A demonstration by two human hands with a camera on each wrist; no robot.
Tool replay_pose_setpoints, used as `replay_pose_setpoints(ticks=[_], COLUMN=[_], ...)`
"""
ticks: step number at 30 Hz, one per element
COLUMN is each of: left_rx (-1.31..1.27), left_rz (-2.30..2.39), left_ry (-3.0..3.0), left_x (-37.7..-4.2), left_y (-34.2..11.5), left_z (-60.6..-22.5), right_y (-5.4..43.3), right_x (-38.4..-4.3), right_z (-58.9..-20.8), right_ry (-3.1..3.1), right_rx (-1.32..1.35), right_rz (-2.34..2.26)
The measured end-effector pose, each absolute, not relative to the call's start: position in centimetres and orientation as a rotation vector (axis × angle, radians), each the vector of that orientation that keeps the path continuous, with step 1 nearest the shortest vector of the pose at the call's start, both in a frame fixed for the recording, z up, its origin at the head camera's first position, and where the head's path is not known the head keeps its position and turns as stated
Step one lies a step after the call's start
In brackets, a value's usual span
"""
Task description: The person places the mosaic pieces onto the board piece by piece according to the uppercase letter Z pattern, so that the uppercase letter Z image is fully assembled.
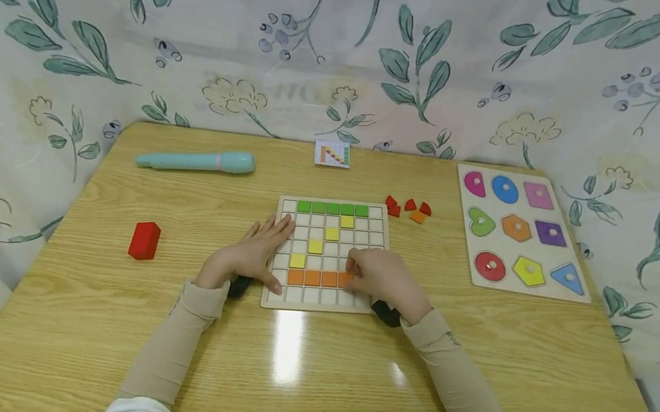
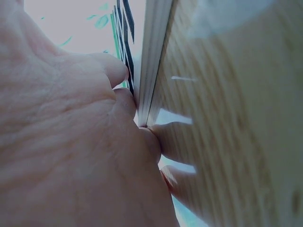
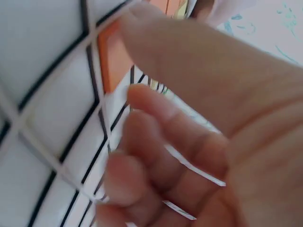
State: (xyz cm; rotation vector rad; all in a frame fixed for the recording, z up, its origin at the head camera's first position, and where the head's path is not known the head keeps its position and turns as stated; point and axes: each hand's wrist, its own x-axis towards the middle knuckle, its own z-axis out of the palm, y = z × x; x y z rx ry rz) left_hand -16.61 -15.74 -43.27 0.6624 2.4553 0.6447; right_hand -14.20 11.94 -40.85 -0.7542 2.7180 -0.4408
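Note:
A white grid board (image 1: 325,297) with a wooden rim lies in the middle of the table. Several green tiles (image 1: 333,208) line its top row, several yellow tiles (image 1: 315,247) step diagonally, and orange tiles (image 1: 313,278) run along a lower row. My left hand (image 1: 254,252) lies spread on the board's left edge, thumb near the lower corner. With curled fingers, my right hand (image 1: 385,277) pinches the rightmost orange tile (image 3: 113,59) at its cell; the thumb covers part of it in the right wrist view.
Small red and orange pieces (image 1: 418,216) lie beyond the board's right corner. A pattern card (image 1: 332,154) sits at the back edge. A shape puzzle (image 1: 525,236) is at right, a turquoise microphone-shaped object (image 1: 196,160) and a red block (image 1: 144,240) at left. Patterned cloth (image 1: 346,53) hangs behind.

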Motion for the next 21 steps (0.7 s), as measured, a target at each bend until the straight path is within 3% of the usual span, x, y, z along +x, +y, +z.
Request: replay_pose_setpoints(ticks=[12,21], left_rx=[0.663,0.659], left_rz=[0.659,0.65], left_ry=[2.462,2.459], left_x=[-16.5,-16.5], left_y=[-15.7,-15.8], left_z=[-43.3,-43.2], right_y=[12.7,19.5], right_x=[-15.4,-20.0], right_z=[-41.9,-42.8], right_ry=[2.623,2.815], right_rx=[-0.758,-0.202], right_rz=[-0.745,-1.176])
